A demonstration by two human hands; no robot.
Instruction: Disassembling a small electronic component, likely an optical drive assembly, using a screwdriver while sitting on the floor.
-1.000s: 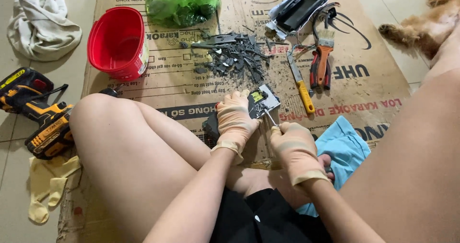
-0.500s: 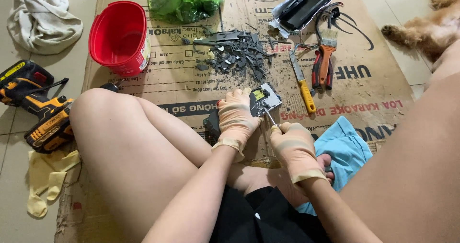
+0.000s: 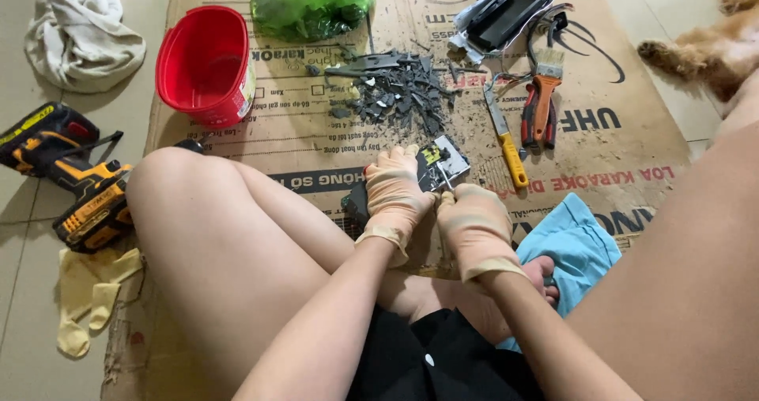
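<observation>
Left hand point(image 3: 395, 191): gloved, its grip pressed around a small dark device point(image 3: 435, 168), which is held down on the cardboard sheet point(image 3: 316, 124) just past the knees.
Right hand point(image 3: 474, 227): gloved, its grip pinched on a thin metal tool point(image 3: 444, 178) whose tip is set against the device.
Beyond the device: a pile of dark broken pieces point(image 3: 395, 92).
Right of it: a yellow-handled knife point(image 3: 506, 136) and orange pliers point(image 3: 539, 112).
Left side: a red bucket point(image 3: 205, 61) is seen on the cardboard, a yellow drill point(image 3: 75, 179) on the floor.
</observation>
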